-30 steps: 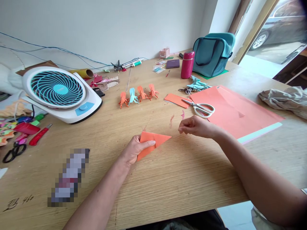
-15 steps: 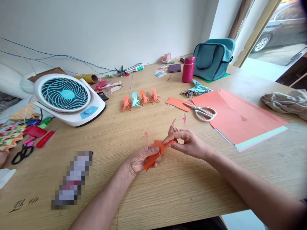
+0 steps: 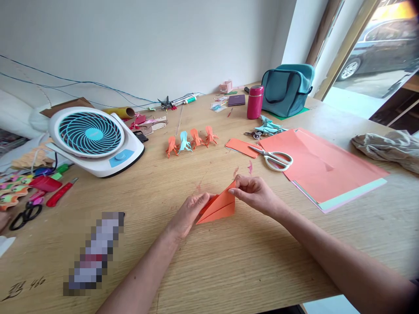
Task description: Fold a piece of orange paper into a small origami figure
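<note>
A folded orange paper (image 3: 220, 206) sits on the wooden table (image 3: 229, 261) in front of me, partly opened into a pointed flap. My left hand (image 3: 190, 211) holds its left corner down, fingers pressed on the sheet. My right hand (image 3: 253, 192) pinches the upper right tip of the flap. Behind the hands stands a row of small folded paper figures (image 3: 191, 139), orange and one light blue.
White-handled scissors (image 3: 273, 157) lie on a stack of orange sheets (image 3: 327, 168) at the right. A white and teal fan (image 3: 94, 137) stands at the left, with black scissors (image 3: 24, 214) and a red cutter (image 3: 60, 197). A pink bottle (image 3: 255, 102), a teal bag (image 3: 286, 89) and crumpled cloth (image 3: 386, 146) are farther back.
My right hand came in from the right and took the paper's tip. Together the hands lifted the sheet, then set it down with a flap raised and opened.
</note>
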`<state>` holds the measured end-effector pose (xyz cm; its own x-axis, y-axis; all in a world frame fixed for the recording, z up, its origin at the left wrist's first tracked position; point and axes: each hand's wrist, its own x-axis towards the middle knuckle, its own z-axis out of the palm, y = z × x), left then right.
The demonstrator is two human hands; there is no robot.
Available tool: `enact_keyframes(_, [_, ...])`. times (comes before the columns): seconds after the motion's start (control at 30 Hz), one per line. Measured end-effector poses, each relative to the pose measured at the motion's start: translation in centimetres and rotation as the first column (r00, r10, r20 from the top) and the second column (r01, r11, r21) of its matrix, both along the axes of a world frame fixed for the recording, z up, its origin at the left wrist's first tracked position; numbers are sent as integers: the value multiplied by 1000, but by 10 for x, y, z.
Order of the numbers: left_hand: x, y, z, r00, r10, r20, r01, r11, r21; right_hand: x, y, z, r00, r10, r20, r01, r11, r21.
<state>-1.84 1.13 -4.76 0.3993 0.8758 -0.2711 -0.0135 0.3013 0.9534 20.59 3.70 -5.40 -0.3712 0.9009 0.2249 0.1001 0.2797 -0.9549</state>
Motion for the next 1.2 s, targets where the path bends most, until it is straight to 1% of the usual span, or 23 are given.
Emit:
enact_keyframes(0.1, [3, 1, 0, 982, 89, -166, -60, 983, 173, -1, 1, -1, 1000, -17, -13, 16, 998, -54])
enact_keyframes(0.17, [6, 1, 0, 956, 158, -245, -97, 965, 245, -2, 2, -1, 999, -22, -34, 19, 996, -91])
enact_keyframes(0.23, [7, 1, -1, 939, 191, -286, -105, 951, 291, -3, 2, -1, 997, -31, -72, 22, 993, -120])
enact_keyframes(0.33, [8, 0, -1, 928, 192, -318, -84, 942, 325, -3, 1, 0, 987, -72, -140, 52, 989, -140])
enact_keyframes(0.43, [7, 0, -1, 923, 172, -345, -45, 937, 346, -1, 1, 1, 975, -158, -155, 137, 981, -140])
enact_keyframes(0.53, [7, 1, -2, 919, 149, -364, -16, 939, 344, 4, 3, 1, 954, -254, -160, 233, 963, -138])
enact_keyframes(0.6, [7, 2, -3, 927, 147, -346, -29, 945, 325, 7, 4, 1, 945, -278, -171, 254, 956, -147])
enact_keyframes(0.67, [6, 3, -4, 943, 158, -293, -69, 954, 293, 8, 5, 1, 959, -240, -153, 216, 963, -160])
enact_keyframes(0.7, [6, 3, -5, 951, 167, -260, -94, 957, 274, 8, 4, 1, 972, -196, -126, 174, 971, -167])
enact_keyframes(0.77, [6, 3, -6, 963, 185, -195, -138, 963, 232, 5, 2, 0, 997, -58, -54, 48, 983, -178])
enact_keyframes(0.83, [6, 3, -8, 971, 197, -137, -170, 968, 187, 1, 0, -3, 996, 89, 28, -82, 978, -190])
enact_keyframes(0.87, [7, 3, -9, 973, 199, -114, -179, 970, 166, -1, -1, -6, 988, 140, 69, -124, 973, -196])
enact_keyframes(0.9, [7, 2, -9, 975, 200, -98, -183, 970, 157, -3, -2, -9, 981, 161, 106, -138, 971, -194])
enact_keyframes(0.97, [7, 2, -10, 975, 205, -86, -188, 966, 178, -4, -2, -14, 976, 159, 151, -130, 974, -185])
enact_keyframes(1.07, [7, 1, -10, 973, 218, -80, -195, 955, 225, -3, -1, -16, 980, 156, 120, -127, 968, -214])
enact_keyframes(1.2, [7, 2, -9, 979, 206, 9, -205, 969, 141, -1, 0, -12, 989, 126, 75, -102, 960, -259])
